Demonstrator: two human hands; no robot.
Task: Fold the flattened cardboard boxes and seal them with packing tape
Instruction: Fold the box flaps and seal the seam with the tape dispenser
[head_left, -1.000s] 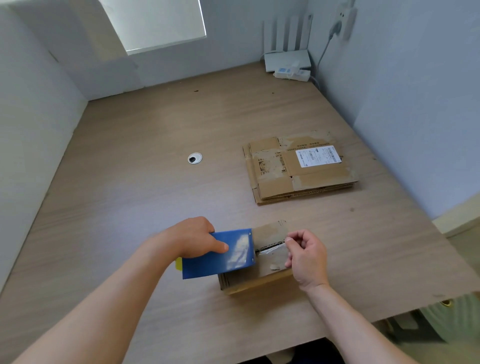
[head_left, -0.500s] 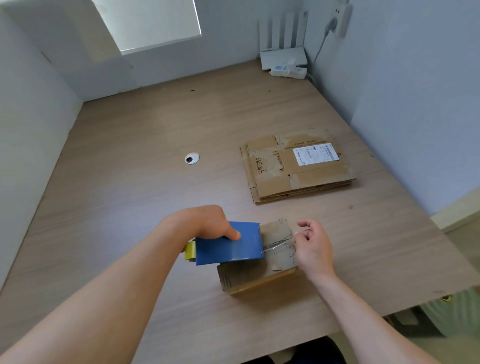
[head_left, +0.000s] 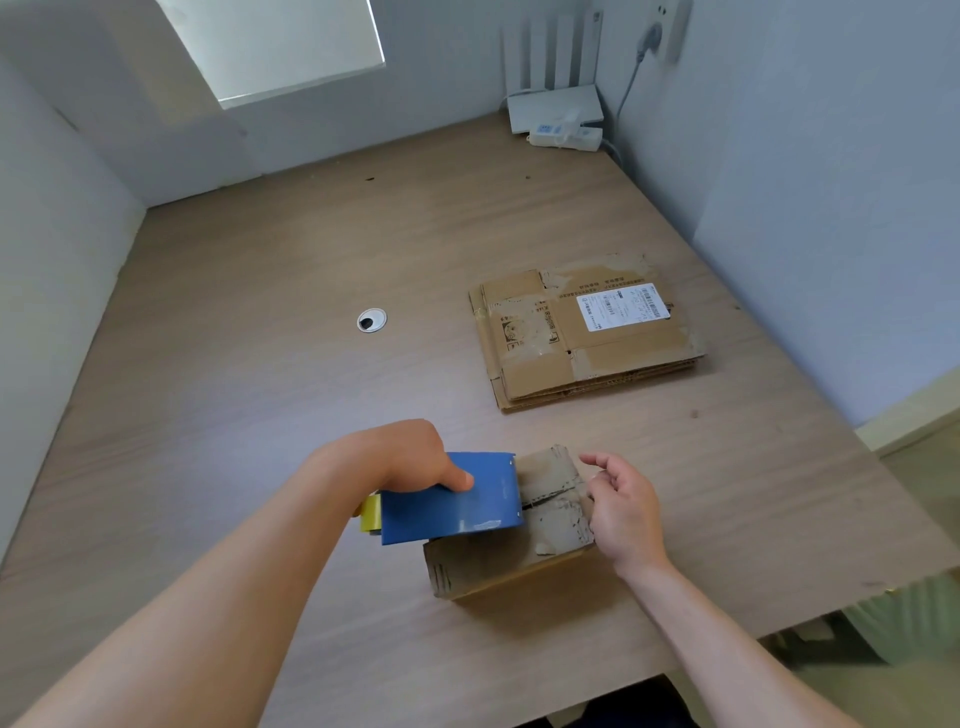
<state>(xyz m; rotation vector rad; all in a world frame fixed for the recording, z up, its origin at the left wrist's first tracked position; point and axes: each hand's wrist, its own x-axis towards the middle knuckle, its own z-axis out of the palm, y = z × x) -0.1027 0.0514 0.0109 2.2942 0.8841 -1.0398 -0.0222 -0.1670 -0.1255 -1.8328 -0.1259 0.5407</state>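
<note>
box (head_left: 519, 545): folded up, on tabletop (head_left: 260, 374) near front edge, between both hands. Top flaps shut, seam (head_left: 545, 501) runs L-R across the top.
dispenser (head_left: 457, 499): blue, sits over left part of box top, front edge at the seam. Prob. put there so tape feeds straight along the seam. Yellow part (head_left: 370, 513) sticks out at the back.
L hand (head_left: 410, 460): wraps dispenser from far side, thumb (head_left: 460, 477) on the near blue face, fingers clamped on it. Grip looks right for pressing down + dragging the tool.
R hand (head_left: 628, 512): just beside box's right end. Fingers (head_left: 597, 460) apart, loosely curled, index out, nothing held. Contact w/ box: can't tell. Prob. there to steady the box or smooth the tape end.
box vs fingers: box top under dispenser, so below L fingers; right end just left of R fingers, seam end about level w/ R thumb.
tape: strip on seam not discernible, can't tell if laid.
stack (head_left: 587, 332): flat boxes, far right of tabletop, well apart from hands; not yet folded.
</note>
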